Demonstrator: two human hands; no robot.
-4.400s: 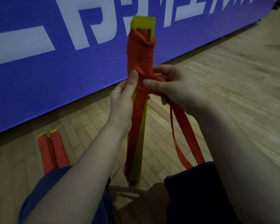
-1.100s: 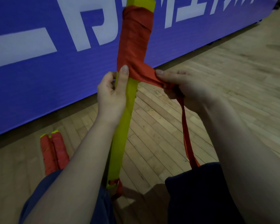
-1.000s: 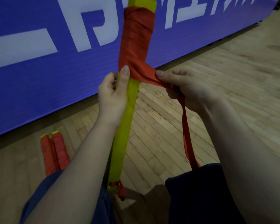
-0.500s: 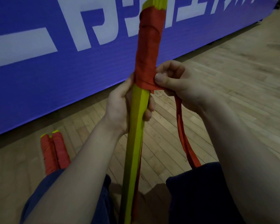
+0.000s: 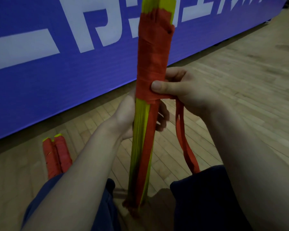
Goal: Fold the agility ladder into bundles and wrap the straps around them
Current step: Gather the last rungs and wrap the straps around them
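Head: left hand grips bundle, right hand pinches strap; wrapped pair near banner.

Left forearm and right forearm are bare. Dark navy shorts, slightly creased, cover both thighs.

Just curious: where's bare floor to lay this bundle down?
Widest bare floor: right, between blue banner and right hand. Smaller patch: between the two wrapped bundles, banner and left hand. Crowded between the knees: held bundle, loose strap.
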